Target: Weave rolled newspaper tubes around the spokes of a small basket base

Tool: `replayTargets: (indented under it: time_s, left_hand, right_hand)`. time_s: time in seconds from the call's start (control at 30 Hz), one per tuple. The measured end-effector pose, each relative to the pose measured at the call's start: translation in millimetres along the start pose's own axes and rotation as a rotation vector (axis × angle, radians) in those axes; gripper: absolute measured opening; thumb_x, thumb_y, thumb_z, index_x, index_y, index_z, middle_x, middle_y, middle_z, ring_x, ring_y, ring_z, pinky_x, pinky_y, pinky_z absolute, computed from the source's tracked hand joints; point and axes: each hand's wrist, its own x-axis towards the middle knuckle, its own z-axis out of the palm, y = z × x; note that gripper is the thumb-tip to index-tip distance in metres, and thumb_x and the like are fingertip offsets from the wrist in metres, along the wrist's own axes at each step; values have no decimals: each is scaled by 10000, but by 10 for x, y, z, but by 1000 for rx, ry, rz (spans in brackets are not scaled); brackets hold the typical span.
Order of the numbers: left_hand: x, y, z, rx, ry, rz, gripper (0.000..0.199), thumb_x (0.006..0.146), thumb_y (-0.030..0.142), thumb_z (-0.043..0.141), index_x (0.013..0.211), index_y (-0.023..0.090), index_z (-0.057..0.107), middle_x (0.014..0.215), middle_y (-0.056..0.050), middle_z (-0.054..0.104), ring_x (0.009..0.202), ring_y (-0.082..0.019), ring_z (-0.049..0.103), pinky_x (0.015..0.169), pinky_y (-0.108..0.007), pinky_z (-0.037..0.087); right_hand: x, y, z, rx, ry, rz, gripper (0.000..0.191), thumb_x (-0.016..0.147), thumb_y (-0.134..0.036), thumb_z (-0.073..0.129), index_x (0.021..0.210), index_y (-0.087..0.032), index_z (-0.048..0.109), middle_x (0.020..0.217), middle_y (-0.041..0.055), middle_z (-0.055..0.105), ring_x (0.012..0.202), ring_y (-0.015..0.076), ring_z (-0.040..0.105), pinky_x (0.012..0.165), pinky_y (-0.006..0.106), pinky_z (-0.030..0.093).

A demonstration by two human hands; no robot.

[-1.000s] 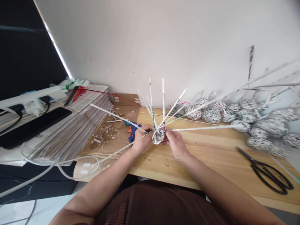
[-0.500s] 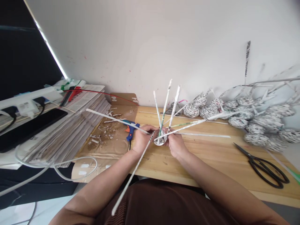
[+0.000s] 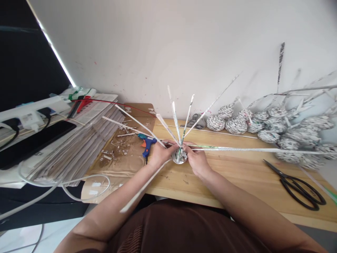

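Between my hands sits a small woven newspaper piece [image 3: 179, 157], its rounded body low and several rolled paper tubes [image 3: 174, 117] fanning up and outward from it. My left hand [image 3: 163, 154] is closed on its left side, thumb over the top near the tube bases. On the right side, my right hand [image 3: 195, 157] pinches the rim where a long white paper tube [image 3: 244, 150] runs out to the right. One tube [image 3: 143, 189] points down toward my left forearm. The fingertips behind the piece are hidden.
A blue glue gun [image 3: 148, 146] lies on cardboard [image 3: 126, 168] littered with paper scraps. Stacked newspapers [image 3: 86, 147], a black phone-like slab [image 3: 39, 144] and a power strip stand left. Black scissors [image 3: 297, 186] lie right, before several woven paper bulbs [image 3: 286, 135] along the wall.
The woven piece has turned in my hands, and its tubes now fan differently. The long tube has swung lower to the right. Both hands stay closed around the piece.
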Motion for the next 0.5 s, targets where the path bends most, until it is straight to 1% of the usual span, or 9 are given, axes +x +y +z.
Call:
replayTargets:
  time_s: [0.07,0.13,0.23,0.33,0.43,0.5]
  left_hand:
    - [0,-8,-9,11,10,31,189,658,310,771,735,140,741,765,-74,744,701,-206,684,675,-294,537]
    - [-6,-7,-13,24,39,42,182,651,304,778,723,141,740,749,-70,741,707,-204,684,695,-295,536]
    - [-11,-8,-11,2,67,22,198,616,306,807,707,144,739,711,-58,734,672,-195,675,657,-286,530]
    - [-6,-13,-21,-55,43,-12,243,579,317,836,723,142,747,714,-58,736,641,-183,664,610,-274,521]
    - [0,0,-57,-81,-11,-50,302,569,326,849,786,136,760,722,-63,738,617,-173,655,572,-264,512]
    - [-2,25,-86,-60,-40,-69,316,576,331,848,807,132,764,722,-66,737,606,-170,650,550,-259,507]
  right_hand:
    - [1,-4,-3,-26,-5,-16,179,681,-360,721,768,-204,715,809,53,739,812,238,672,733,345,526]
    - [-10,-23,1,-10,-10,7,165,673,-340,725,762,-202,701,738,33,718,734,214,658,668,322,514]
    - [-27,-51,3,6,-11,19,147,655,-310,748,719,-202,672,628,-6,660,605,166,603,564,275,469]
    - [-27,-49,-15,-11,-27,-20,147,658,-309,758,712,-200,676,621,-11,649,576,150,578,539,262,450]
    - [-9,-19,-47,-61,-57,-63,162,670,-343,757,704,-203,683,642,2,667,587,161,589,550,274,450]
    - [6,7,-67,-102,-71,-81,170,679,-359,750,686,-206,677,650,8,675,601,171,598,567,282,452]
